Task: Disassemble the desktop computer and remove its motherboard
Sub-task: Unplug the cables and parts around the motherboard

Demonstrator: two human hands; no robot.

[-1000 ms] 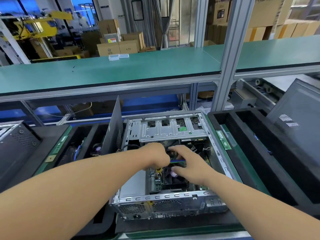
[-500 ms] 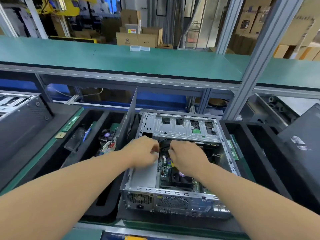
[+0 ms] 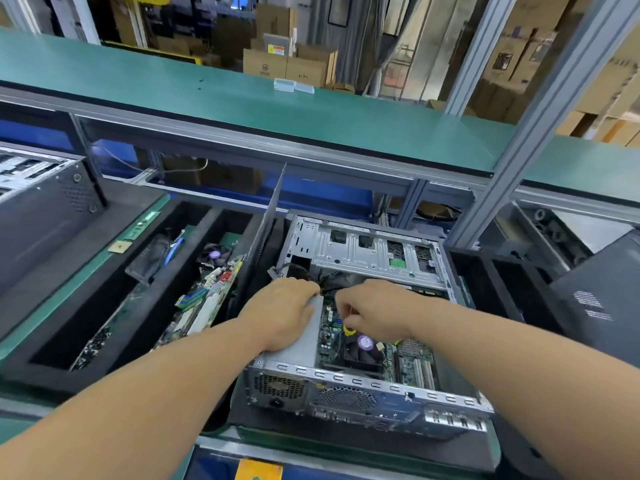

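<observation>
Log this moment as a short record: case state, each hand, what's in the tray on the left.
case: open desktop case, side panel off, motherboard still inside
left hand: left hand rests on the grey power supply
right hand: right hand curled over cables; what it grips is hidden
left tray: black tray holds loose circuit boards
</observation>
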